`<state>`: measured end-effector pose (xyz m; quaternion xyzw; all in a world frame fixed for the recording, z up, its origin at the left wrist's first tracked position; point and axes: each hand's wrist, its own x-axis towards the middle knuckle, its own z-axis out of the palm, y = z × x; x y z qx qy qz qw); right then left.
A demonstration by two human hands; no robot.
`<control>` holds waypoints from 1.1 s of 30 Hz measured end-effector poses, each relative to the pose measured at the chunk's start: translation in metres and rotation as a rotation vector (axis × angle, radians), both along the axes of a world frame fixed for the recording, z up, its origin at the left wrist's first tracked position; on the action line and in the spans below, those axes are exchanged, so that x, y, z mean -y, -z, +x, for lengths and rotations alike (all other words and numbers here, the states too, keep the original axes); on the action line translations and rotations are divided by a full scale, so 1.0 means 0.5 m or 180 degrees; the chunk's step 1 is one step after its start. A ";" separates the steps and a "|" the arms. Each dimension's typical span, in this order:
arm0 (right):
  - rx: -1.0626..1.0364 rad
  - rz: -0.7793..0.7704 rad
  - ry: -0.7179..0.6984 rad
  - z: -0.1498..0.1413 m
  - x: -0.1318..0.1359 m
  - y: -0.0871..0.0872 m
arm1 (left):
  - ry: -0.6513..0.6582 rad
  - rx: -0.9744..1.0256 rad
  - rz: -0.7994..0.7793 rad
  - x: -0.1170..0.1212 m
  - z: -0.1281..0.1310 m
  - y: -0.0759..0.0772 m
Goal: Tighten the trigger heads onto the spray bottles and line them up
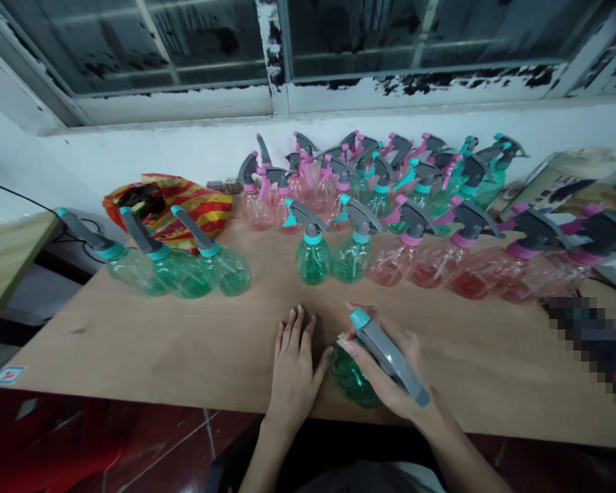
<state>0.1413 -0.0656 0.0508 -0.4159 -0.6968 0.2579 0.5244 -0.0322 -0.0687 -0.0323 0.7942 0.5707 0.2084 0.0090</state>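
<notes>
1. Hands are seen apart at the near edge of the plywood worktop (133, 346). The left hand (293, 370) is pressed flat on the wood with the fingers spread, just beside the held bottle.
2. A green spray bottle (352, 378) is gripped by the right hand (387, 363), with the fingers curled around its grey trigger head (390, 359). It is tilted low, its body near the worktop's near edge.
3. Three green bottles (179, 274) are laid on their sides to the left. Two upright green bottles (313, 260) are placed ahead of the hands, and pink bottles (431, 267) are lined up to the right.
4. A dense cluster of pink and green bottles (369, 185) is massed against the white wall (133, 154).
5. Every bottle in view is fitted with a trigger head, and no bare bottle or loose head can be made out. Whether the held head is fully seated cannot be told.
6. A red-and-yellow striped plastic bag (169, 205) is placed behind the left group.
</notes>
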 end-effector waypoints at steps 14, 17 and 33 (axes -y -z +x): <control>0.0145 0.0302 -0.0303 0.008 -0.004 -0.014 | 0.0040 0.0683 -0.0197 0.000 -0.002 -0.004; 0.0063 0.0267 -0.0181 0.009 -0.004 -0.008 | 0.0206 0.1450 -0.0672 0.017 -0.006 -0.044; 0.0040 0.0674 0.0310 -0.137 -0.071 -0.007 | -0.0302 0.1657 -0.0290 0.036 -0.060 -0.099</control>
